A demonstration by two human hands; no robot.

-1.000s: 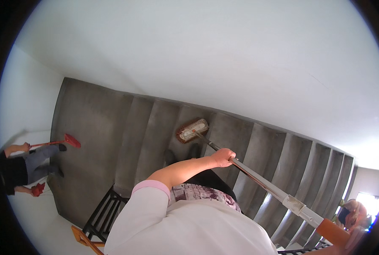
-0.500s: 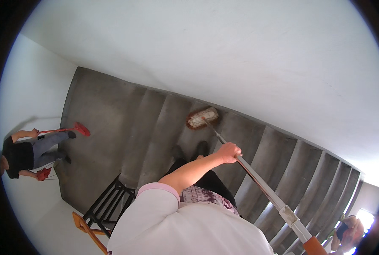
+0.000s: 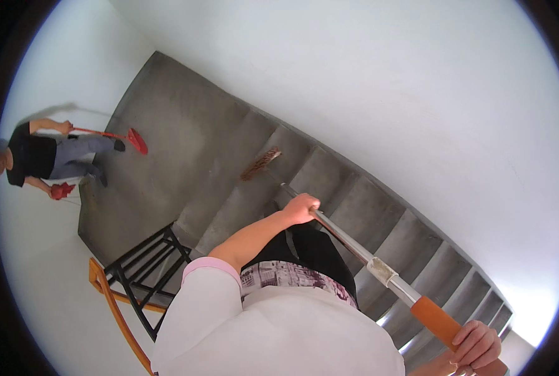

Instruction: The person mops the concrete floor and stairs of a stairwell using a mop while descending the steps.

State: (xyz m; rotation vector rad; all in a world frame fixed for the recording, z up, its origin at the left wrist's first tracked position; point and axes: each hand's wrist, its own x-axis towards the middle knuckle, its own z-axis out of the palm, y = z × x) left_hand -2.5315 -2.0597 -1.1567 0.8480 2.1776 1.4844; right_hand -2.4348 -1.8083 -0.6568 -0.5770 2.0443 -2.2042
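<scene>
My left hand (image 3: 303,208) is closed around the metal pole (image 3: 347,242) of a long-handled broom, partway along its length. At the lower right, my right hand (image 3: 477,344) wraps the orange grip (image 3: 437,318) at the pole's upper end. White tape (image 3: 381,271) is wound around the pole between the two hands. The broom head (image 3: 260,164), with brown and pale bristles, is tilted and slightly blurred over the stairs beyond my left hand. Whether its bristles touch a step, I cannot tell.
Grey concrete stairs (image 3: 370,203) run from a landing (image 3: 173,125) toward the lower right, along a white wall (image 3: 367,81). A black-slatted chair with a wooden frame (image 3: 147,269) stands at lower left. On the landing, another person (image 3: 35,153) holds a red long-handled tool (image 3: 137,141).
The broom head has swung left and tipped from its flatter position on a step. My left hand has moved left with the pole. My right hand now shows clearly on the orange grip.
</scene>
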